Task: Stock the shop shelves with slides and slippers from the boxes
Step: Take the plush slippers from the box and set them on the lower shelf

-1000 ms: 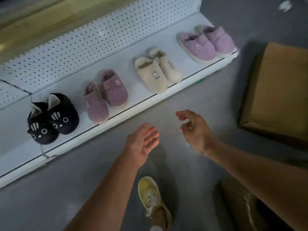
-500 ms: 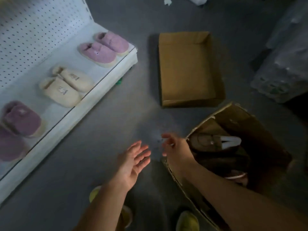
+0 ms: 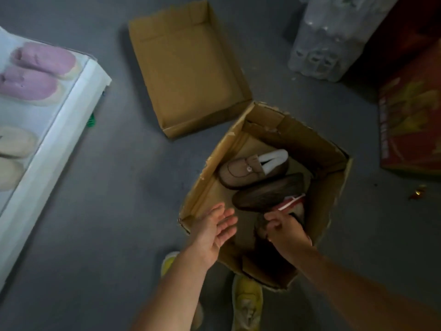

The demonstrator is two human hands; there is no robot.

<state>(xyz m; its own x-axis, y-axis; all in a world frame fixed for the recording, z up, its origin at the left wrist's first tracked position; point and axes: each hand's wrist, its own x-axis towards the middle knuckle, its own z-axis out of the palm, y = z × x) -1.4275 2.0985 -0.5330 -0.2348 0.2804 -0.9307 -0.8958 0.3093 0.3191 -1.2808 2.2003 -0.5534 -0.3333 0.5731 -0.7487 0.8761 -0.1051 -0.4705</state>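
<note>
Inside the torn box (image 3: 333, 187), left hand (image 3: 216, 231) fingers spread, right hand (image 3: 285, 231) fingers curled, grip unclear.

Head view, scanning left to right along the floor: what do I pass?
White shelf with purple slippers → shallow cardboard tray → torn open box holding brown slippers → red carton.
</note>
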